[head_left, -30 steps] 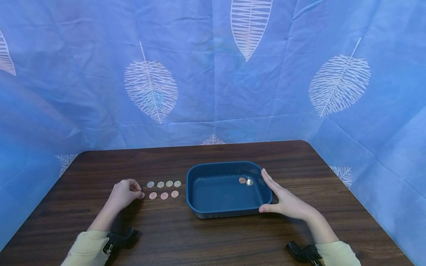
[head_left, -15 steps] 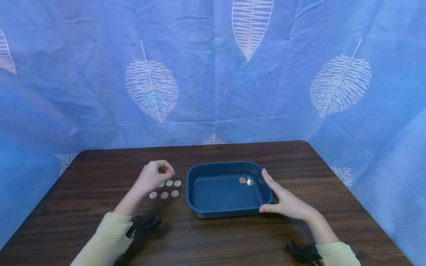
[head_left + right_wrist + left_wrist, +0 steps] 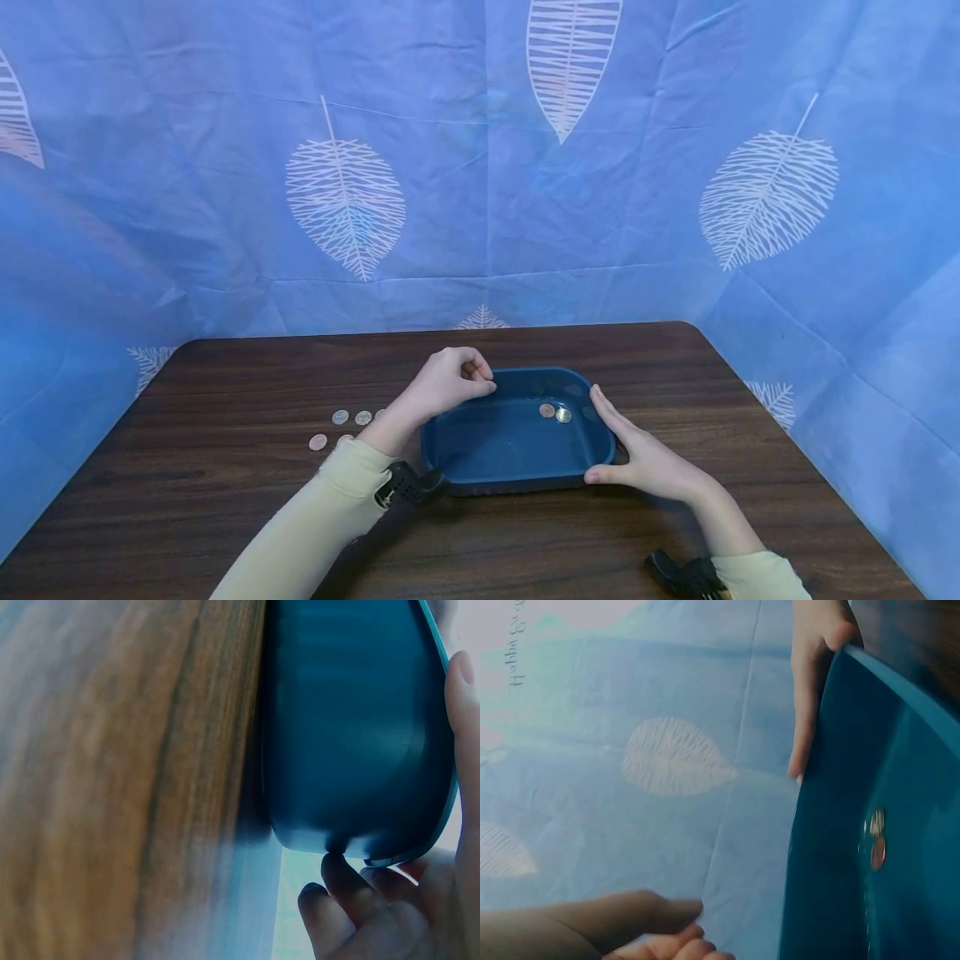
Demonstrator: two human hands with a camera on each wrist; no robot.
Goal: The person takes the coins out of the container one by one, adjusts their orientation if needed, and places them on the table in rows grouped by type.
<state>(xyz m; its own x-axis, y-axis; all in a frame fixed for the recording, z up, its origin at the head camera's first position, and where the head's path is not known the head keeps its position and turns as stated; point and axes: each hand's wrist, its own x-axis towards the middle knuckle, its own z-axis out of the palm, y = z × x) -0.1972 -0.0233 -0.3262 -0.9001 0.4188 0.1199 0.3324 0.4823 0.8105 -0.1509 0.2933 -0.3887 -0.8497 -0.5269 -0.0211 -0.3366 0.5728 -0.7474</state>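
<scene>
A dark blue rectangular tray point(image 3: 510, 475) stands on the table, with a copper coin point(image 3: 547, 411) and a bright gold-toned coin point(image 3: 563, 415) inside near its right end. My left hand point(image 3: 442, 385) is above the tray's left back part. Its fingers are loosely bent and no coin shows between them; the thumb point(image 3: 652, 911) lies over the fingertips in the left wrist view. With my right hand point(image 3: 645, 454) I grip the tray's right end, the thumb at the front rim and the fingers along the end wall. My left forearm hides part of the coin rows.
Left of the tray, silvery coins point(image 3: 341, 417) lie in a back row and copper coins point(image 3: 318, 442) in a front row on the brown wooden table point(image 3: 187, 467). A blue cloth point(image 3: 480, 167) with white leaf prints hangs behind the table.
My left hand has moved right from the coin rows to over the tray. A copper coin now shows at the front row's left end, where that hand was. My right hand stays put.
</scene>
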